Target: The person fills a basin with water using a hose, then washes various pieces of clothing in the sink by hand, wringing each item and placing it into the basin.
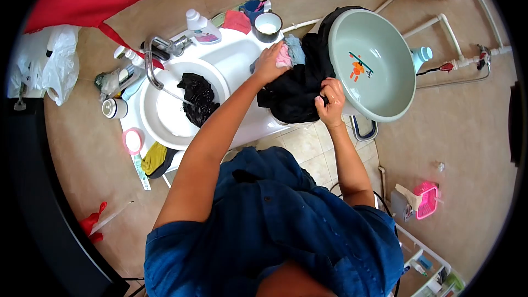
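Note:
Black cloth (294, 93) lies bunched between the sink and a pale green basin (379, 38). My right hand (331, 102) is closed on its right edge, close to the basin's rim. On the left, my left hand (269, 65) rests at a pink cloth (284, 56) beside a light blue cloth (295, 49); its fingertips are partly hidden, and I cannot tell if it grips anything. Water runs from the tap (151, 63) into a white round basin (157, 113), where a wet black cloth (198, 99) lies.
Behind the sink stand a white bottle (203, 27), a blue mug (254, 10) and an enamel cup (268, 26). A yellow cloth (154, 157) hangs at the front left corner. Pipes (456, 38) run along the right wall.

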A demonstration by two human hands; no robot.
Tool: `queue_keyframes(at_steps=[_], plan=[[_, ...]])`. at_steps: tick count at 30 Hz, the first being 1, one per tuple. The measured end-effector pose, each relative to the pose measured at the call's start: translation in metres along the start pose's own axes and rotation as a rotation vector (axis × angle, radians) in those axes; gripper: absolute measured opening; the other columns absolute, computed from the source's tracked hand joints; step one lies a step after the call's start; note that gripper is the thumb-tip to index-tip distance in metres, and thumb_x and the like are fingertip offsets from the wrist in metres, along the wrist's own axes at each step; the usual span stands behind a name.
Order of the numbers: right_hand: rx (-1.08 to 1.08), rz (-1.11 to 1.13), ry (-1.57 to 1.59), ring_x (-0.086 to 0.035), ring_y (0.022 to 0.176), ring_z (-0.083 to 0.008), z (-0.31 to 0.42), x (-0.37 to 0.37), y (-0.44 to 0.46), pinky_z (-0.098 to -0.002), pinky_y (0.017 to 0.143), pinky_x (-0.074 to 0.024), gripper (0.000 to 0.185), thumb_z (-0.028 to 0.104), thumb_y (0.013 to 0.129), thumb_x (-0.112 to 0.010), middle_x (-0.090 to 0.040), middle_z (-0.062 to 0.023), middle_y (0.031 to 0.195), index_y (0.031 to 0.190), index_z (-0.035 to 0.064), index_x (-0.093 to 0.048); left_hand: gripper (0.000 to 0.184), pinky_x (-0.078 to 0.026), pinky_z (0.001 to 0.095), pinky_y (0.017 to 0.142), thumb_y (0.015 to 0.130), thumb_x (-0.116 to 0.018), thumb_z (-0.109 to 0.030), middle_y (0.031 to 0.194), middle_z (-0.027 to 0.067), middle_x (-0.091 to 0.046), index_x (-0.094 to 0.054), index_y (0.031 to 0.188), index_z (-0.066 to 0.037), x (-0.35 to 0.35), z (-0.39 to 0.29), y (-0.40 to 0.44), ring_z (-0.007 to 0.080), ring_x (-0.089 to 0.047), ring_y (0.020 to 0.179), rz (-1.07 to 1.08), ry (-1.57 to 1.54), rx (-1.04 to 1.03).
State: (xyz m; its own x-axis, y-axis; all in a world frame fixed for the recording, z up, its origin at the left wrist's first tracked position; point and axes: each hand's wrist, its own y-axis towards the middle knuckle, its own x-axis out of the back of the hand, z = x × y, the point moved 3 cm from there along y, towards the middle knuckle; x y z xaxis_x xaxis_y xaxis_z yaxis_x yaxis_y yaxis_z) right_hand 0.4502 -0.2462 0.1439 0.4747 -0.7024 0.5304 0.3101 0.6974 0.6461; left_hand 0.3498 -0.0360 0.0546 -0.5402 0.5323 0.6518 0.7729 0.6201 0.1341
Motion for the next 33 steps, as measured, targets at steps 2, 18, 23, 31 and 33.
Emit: queue_keyframes(at_steps=[2, 18, 23, 31, 33], plan=[[-0.004, -0.005, 0.005, -0.056, 0.085, -0.0344, -0.002, 0.000, 0.001, -0.0409, 0.075, -0.0437, 0.026, 0.016, 0.067, -0.067, -0.055, -0.0144, 0.082, 0.067, 0.0048, -0.044, 0.095, -0.033, 0.0409, 0.110, 0.067, -0.079, -0.030, 0.146, 0.0181, -0.042, -0.033, 0.148, -0.018, 0.000, -0.006, 0.003, 0.0394, -0.036, 0.135, -0.073, 0.196, -0.064], [-0.060, -0.081, -0.088, -0.054, 0.091, -0.0356, 0.005, -0.023, 0.012, -0.0424, 0.082, -0.0427, 0.022, 0.006, 0.069, -0.070, -0.054, -0.0144, 0.090, 0.078, 0.0044, -0.049, 0.023, -0.048, 0.0396, 0.086, 0.070, -0.068, -0.008, 0.118, 0.0150, -0.055, -0.060, 0.091, -0.001, 0.039, -0.037, -0.011, 0.0345, -0.057, 0.105, -0.184, -0.280, -0.237], [-0.088, -0.046, -0.161, -0.053, 0.091, -0.0345, 0.010, -0.030, 0.024, -0.0419, 0.081, -0.0420, 0.022, 0.007, 0.072, -0.070, -0.055, -0.0145, 0.092, 0.080, 0.0042, -0.050, 0.015, -0.049, 0.0314, 0.071, 0.076, -0.065, -0.008, 0.091, 0.0082, -0.063, -0.057, 0.087, -0.002, 0.077, -0.056, -0.058, 0.0203, -0.060, 0.083, -0.433, -0.647, 0.083], [-0.132, 0.100, -0.232, -0.053, 0.090, -0.0305, 0.025, -0.042, 0.048, -0.0416, 0.083, -0.0400, 0.022, 0.013, 0.074, -0.072, -0.054, -0.0102, 0.091, 0.081, 0.0069, -0.052, 0.016, -0.046, 0.0289, 0.048, 0.088, -0.059, -0.026, 0.082, 0.0021, -0.059, -0.054, 0.085, -0.011, 0.171, 0.010, -0.147, 0.0139, -0.059, 0.067, -0.749, -1.090, 0.539], [-0.123, 0.149, -0.237, -0.052, 0.097, -0.0305, 0.034, -0.046, 0.052, -0.0453, 0.092, -0.0371, 0.021, 0.013, 0.073, -0.071, -0.054, -0.0101, 0.095, 0.083, 0.0078, -0.053, 0.025, -0.047, 0.0278, 0.050, 0.092, -0.058, -0.035, 0.085, 0.0023, -0.062, -0.059, 0.092, -0.010, 0.179, 0.045, -0.174, 0.0139, -0.060, 0.070, -0.776, -1.055, 0.761]])
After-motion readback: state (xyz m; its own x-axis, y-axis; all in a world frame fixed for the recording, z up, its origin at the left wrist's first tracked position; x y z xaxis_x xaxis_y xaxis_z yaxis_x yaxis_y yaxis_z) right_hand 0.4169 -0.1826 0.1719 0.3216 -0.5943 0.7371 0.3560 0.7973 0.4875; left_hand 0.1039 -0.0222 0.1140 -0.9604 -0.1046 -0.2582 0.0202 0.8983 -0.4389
